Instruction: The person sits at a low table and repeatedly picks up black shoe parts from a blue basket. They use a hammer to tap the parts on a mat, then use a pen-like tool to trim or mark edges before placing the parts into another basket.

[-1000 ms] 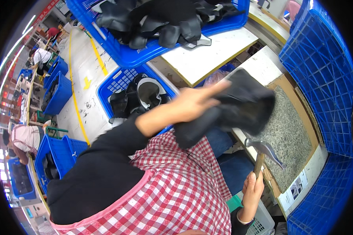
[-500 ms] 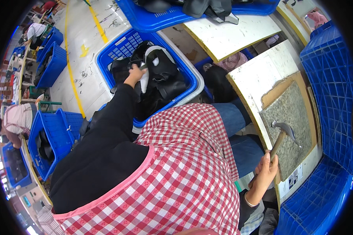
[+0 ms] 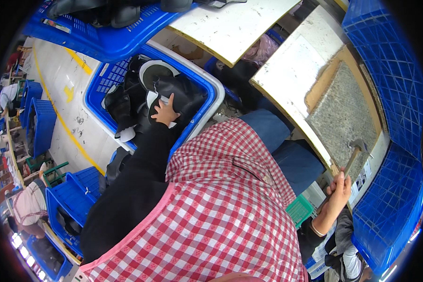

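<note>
While its long axis slants, the hammer (image 3: 354, 159) points forward-right.

Apron (image 3: 230, 216): red-and-white check. Sleeve (image 3: 131, 197): black. Basket (image 3: 97, 91): blue; pieces (image 3: 177, 89) inside: black, white trim. Hammer (image 3: 353, 160): grey and tan. Slab (image 3: 340, 110): speckled grey. Tabletop (image 3: 282, 70): white. Jeans (image 3: 298, 162): blue.

has pieces (image 3: 176, 89) in a basket (image 3: 117, 69) at left, a tray (image 3: 113, 47) beyond it, a slab (image 3: 338, 108) on a bench (image 3: 286, 66) at right, a crate (image 3: 399, 89) right of the bench.
</note>
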Available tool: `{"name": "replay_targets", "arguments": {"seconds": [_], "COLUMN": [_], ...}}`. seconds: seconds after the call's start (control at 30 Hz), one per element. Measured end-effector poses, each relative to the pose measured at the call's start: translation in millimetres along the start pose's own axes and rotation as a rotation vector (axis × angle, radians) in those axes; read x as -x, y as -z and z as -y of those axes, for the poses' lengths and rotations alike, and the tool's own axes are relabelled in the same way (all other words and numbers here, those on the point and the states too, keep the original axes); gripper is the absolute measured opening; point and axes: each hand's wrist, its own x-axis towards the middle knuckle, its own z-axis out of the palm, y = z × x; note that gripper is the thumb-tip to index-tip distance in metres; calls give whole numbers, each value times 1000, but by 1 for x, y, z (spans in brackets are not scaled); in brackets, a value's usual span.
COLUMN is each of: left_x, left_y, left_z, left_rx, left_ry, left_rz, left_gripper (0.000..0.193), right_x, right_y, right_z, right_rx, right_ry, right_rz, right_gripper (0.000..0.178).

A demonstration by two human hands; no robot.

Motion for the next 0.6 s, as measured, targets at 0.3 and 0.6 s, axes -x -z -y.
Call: {"name": "replay_targets", "arguments": {"seconds": [0.3,0.6], "left_x": [-79,-35], "left_y": [46,199], "left_z": [30,184], "left_rx": [276,994], "left_ry": [-159,-332], "left_rz": [-449,-853], "left_gripper": [102,78], "right_x": [-47,-186], "right_y": [-30,-1], "right_z": [-20,-49], "right_rx": [107,753], "right_ry": [75,422], "right_rz": [56,-157], "right_gripper": [32,50]}}
